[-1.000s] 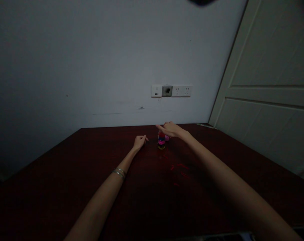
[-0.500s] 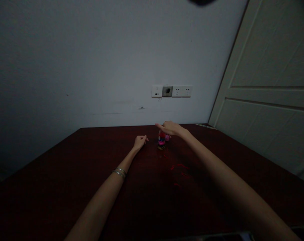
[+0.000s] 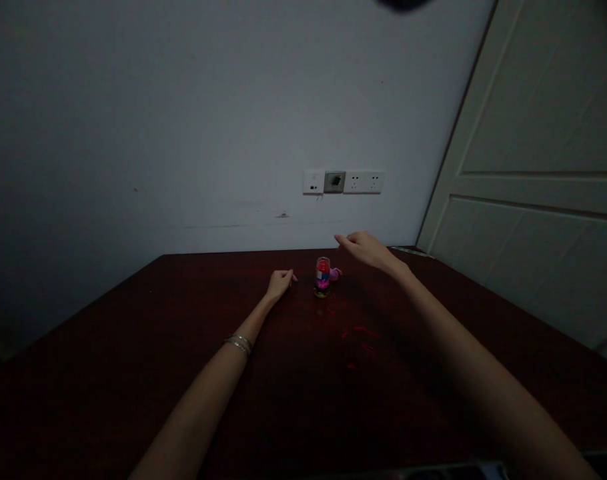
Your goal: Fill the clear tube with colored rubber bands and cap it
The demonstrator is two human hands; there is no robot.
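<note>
A small clear glass jar (image 3: 322, 277) with a label stands upright on the dark red table, with red, pink and dark contents. A pink rounded item (image 3: 335, 274) lies just behind its right side. My right hand (image 3: 366, 249) is raised above and to the right of the jar, its fingers pinched together. A faint thin strand seems to hang from those fingertips. Left of the jar, my left hand (image 3: 280, 284) rests on the table, fingers curled in and apart from the glass. What it holds, if anything, is hidden.
Several thin red strands (image 3: 361, 329) are scattered on the table (image 3: 183, 300) in front of the jar. A pale wall with a socket panel (image 3: 353, 182) rises behind. A white door (image 3: 538, 173) stands at the right. A dark object's edge shows at the bottom.
My right hand has moved right and slightly up, away from the jar's mouth, so the jar's top now shows. My left hand has stayed in place.
</note>
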